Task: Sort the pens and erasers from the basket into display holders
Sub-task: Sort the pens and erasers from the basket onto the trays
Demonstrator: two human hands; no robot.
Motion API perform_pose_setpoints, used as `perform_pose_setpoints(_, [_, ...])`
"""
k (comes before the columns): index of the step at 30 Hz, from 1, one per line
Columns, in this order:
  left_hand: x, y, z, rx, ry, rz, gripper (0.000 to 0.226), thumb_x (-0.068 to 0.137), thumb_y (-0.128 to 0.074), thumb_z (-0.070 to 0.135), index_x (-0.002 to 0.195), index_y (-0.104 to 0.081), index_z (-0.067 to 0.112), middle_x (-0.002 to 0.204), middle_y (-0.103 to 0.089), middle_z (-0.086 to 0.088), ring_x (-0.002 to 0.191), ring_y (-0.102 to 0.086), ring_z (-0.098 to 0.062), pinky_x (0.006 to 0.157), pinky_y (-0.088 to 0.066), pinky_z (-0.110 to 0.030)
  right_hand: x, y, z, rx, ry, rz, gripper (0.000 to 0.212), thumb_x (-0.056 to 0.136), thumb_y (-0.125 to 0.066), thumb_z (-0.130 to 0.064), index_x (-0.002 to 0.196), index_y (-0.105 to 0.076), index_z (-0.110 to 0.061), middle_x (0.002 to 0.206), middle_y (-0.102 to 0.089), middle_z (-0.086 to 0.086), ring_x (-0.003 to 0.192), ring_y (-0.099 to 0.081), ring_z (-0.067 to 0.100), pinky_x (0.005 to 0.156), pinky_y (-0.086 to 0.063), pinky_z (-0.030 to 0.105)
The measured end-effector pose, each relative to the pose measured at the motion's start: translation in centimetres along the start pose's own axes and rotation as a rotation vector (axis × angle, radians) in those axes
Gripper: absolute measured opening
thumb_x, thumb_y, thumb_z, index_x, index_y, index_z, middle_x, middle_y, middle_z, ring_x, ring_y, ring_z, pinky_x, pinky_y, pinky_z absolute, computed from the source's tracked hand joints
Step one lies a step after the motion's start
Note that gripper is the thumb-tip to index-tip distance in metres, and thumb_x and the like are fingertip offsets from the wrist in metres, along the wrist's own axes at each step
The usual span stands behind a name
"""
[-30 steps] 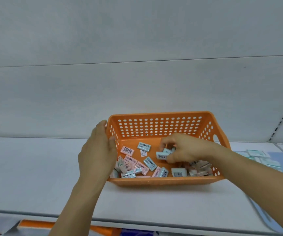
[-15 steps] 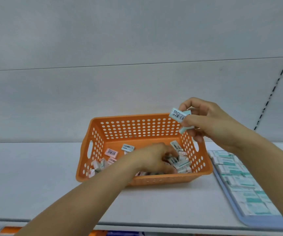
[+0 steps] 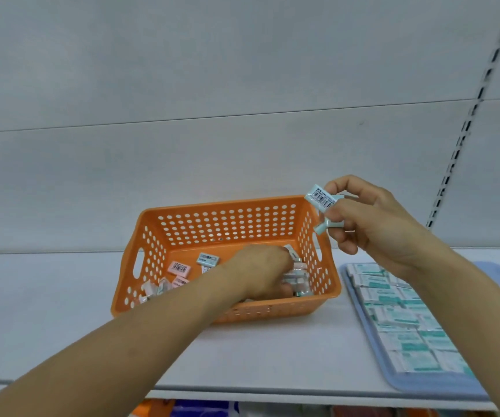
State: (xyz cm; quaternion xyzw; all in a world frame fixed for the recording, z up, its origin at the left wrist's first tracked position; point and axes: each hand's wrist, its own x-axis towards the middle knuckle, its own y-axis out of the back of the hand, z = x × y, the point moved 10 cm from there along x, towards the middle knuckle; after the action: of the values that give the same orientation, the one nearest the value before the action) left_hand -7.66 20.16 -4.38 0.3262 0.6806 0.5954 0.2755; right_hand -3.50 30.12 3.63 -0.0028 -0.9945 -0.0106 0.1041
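Two bare arms reach over a white shelf [image 3: 62, 296] w/ a pale panelled wall behind it. Far left of the shelf shows nothing but its own surface. Next comes the orange basket [image 3: 158, 218], perforated sides, handle slots at each end, sitting flat on the shelf. Inside at its left end: a pink eraser [image 3: 178, 268] w/ barcode up, another pink one just below it, a few wrapped ones piled in the near-left corner. Approx. mid-basket lies a blue eraser [image 3: 208, 259], label up. The left hand [image 3: 262, 273] is down in the right half of the basket, knuckles up, fingers curled into the heap of erasers there; can't tell whether it actually pinches one, fingertips are hidden under the hand. Above the basket's right rim, clear of it, the right hand [image 3: 372, 224] hangs in the air, thumb and forefinger pinching a pale blue eraser [image 3: 320, 198] w/ barcode facing me; a second blue one sticks out lower down btwn the other curled fingers. Right of the basket, apart from it, a light blue tray [image 3: 423, 385] lies on the shelf, packed w/ rows of white-and-teal erasers, partly hidden by the right forearm. A slotted upright runs up the wall at far right.
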Motion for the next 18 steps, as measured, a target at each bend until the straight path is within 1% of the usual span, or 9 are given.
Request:
perform_pose_setpoints(2, [-0.4,1.4,-1.3,-0.03,0.127,0.061,0.04,0.09,-0.05,0.059,0.082,-0.061,0.021,0.082,-0.062,0.003,0.073,-0.057,-0.019,0.055,-0.036,-0.028,-0.6,0.9,0.1,0.044,0.007,0.004,0.021,0.075,-0.061,-0.003,0.085,-0.063,-0.021,0.073,-0.057,0.011,0.05,-0.045,0.017,0.039,-0.036,0.025])
perform_pose_setpoints(3, [-0.9,2.4,-2.2,-0.113,0.208,0.116,0.042,0.089,-0.051,0.059,0.076,-0.061,0.021,0.073,-0.059,0.005,0.066,-0.056,-0.017,0.051,-0.035,-0.027,-0.9,1.5,0.2,0.059,0.007,0.008,0.022,0.079,-0.059,0.0,0.086,-0.063,-0.02,0.074,-0.057,0.011,0.05,-0.044,0.018,0.039,-0.036,0.025])
perform_pose_setpoints(6, [-2.8,5.8,-3.3,-0.528,0.366,0.335,0.027,0.084,-0.063,0.044,0.07,-0.067,0.022,0.06,-0.061,0.007,0.051,-0.052,-0.006,0.047,-0.038,-0.025,-2.0,3.5,0.7,0.102,-0.016,0.022,0.024,0.084,-0.053,0.004,0.087,-0.061,-0.019,0.075,-0.058,0.01,0.05,-0.043,0.017,0.039,-0.035,0.023])
perform_pose_setpoints(8, [-3.5,7.1,-2.0,-0.893,0.398,0.443,0.014,0.085,-0.064,0.029,0.076,-0.073,0.023,0.067,-0.071,0.009,0.054,-0.062,-0.003,0.045,-0.046,-0.024,-2.7,4.7,1.1,0.115,-0.038,0.03,0.023,0.086,-0.052,0.004,0.089,-0.06,-0.017,0.076,-0.058,0.01,0.051,-0.043,0.017,0.039,-0.034,0.024])
perform_pose_setpoints(10, [-3.2,7.0,0.6,-1.245,0.39,0.457,0.015,0.09,-0.06,0.016,0.086,-0.075,0.018,0.08,-0.076,0.005,0.066,-0.072,-0.011,0.051,-0.055,-0.025,-3.4,5.8,1.5,0.125,-0.055,0.034,0.022,0.086,-0.05,0.004,0.091,-0.058,-0.016,0.076,-0.058,0.011,0.05,-0.042,0.017,0.038,-0.033,0.024])
perform_pose_setpoints(12, [-2.3,6.3,3.9,-1.511,0.363,0.412,0.018,0.093,-0.055,0.01,0.09,-0.072,0.014,0.082,-0.077,-0.002,0.071,-0.074,-0.024,0.054,-0.054,-0.028,-4.0,7.1,1.6,0.135,-0.063,0.037,0.02,0.085,-0.051,0.003,0.092,-0.058,-0.015,0.076,-0.058,0.011,0.05,-0.043,0.016,0.038,-0.032,0.024])
perform_pose_setpoints(13, [-1.8,5.9,5.5,-1.609,0.349,0.387,0.019,0.094,-0.053,0.01,0.093,-0.071,0.013,0.082,-0.076,-0.005,0.073,-0.074,-0.027,0.054,-0.054,-0.029,-4.3,8.0,1.7,0.139,-0.064,0.045,0.019,0.083,-0.052,0.002,0.091,-0.057,-0.015,0.076,-0.059,0.011,0.049,-0.043,0.016,0.038,-0.032,0.024])
perform_pose_setpoints(15, [-0.6,5.2,8.1,-1.755,0.319,0.353,0.019,0.096,-0.05,0.008,0.101,-0.069,0.007,0.084,-0.076,-0.011,0.071,-0.073,-0.027,0.053,-0.057,-0.026,-5.0,10.5,2.1,0.15,-0.071,0.095,0.016,0.076,-0.055,-0.004,0.087,-0.056,-0.016,0.076,-0.06,0.011,0.048,-0.044,0.016,0.038,-0.031,0.023])
perform_pose_setpoints(18, [1.1,4.6,11.1,-1.878,0.281,0.323,0.018,0.096,-0.048,0.006,0.1,-0.066,0.005,0.084,-0.075,-0.012,0.069,-0.073,-0.024,0.051,-0.056,-0.023,-6.5,15.6,3.5,0.128,-0.102,0.236,0.014,0.073,-0.052,-0.008,0.086,-0.052,-0.014,0.076,-0.06,0.01,0.046,-0.041,0.015,0.038,-0.028,0.022])
